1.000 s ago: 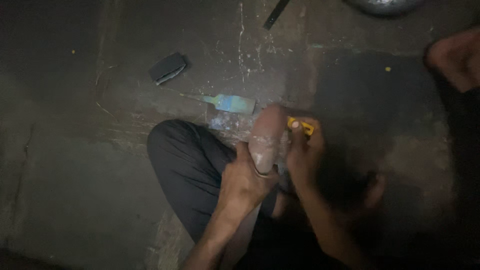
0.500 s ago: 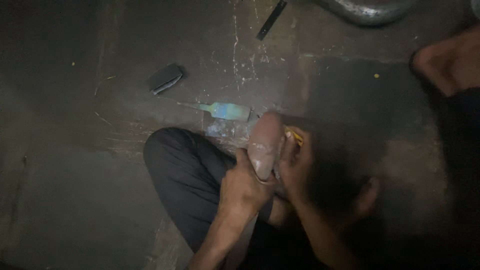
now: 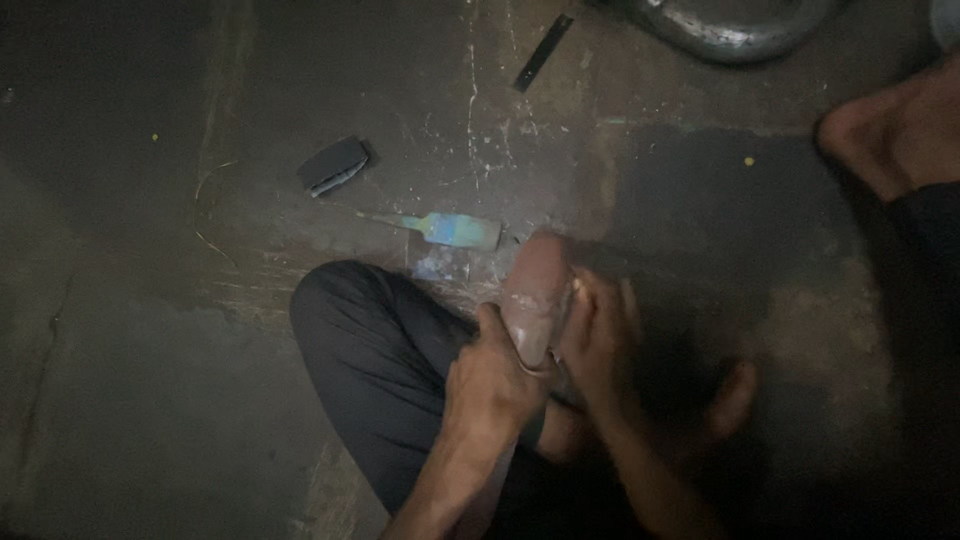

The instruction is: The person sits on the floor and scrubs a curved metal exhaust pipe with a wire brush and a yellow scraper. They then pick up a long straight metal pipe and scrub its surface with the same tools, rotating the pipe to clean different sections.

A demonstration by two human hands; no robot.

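Observation:
A brown shoe (image 3: pixel 537 295) is held sole-side toward me above my bent knee in dark trousers (image 3: pixel 375 350). My left hand (image 3: pixel 492 385) grips its lower end. My right hand (image 3: pixel 597 340) presses against the shoe's right side, fingers curled on it; a small yellow object it held earlier is hidden. A small bluish spatula-like tool (image 3: pixel 450 229) lies on the floor just beyond the shoe.
The floor is dark, scratched concrete. A folded dark pad (image 3: pixel 332 165) lies at upper left, a thin black strip (image 3: pixel 543 52) further back, and a metal basin rim (image 3: pixel 735 30) at the top. Another person's bare foot (image 3: pixel 890 135) rests at upper right.
The view has shifted, so everything sits lower in frame. My right hand has slid along the shoe's side, and the yellow object at its fingertips is no longer visible.

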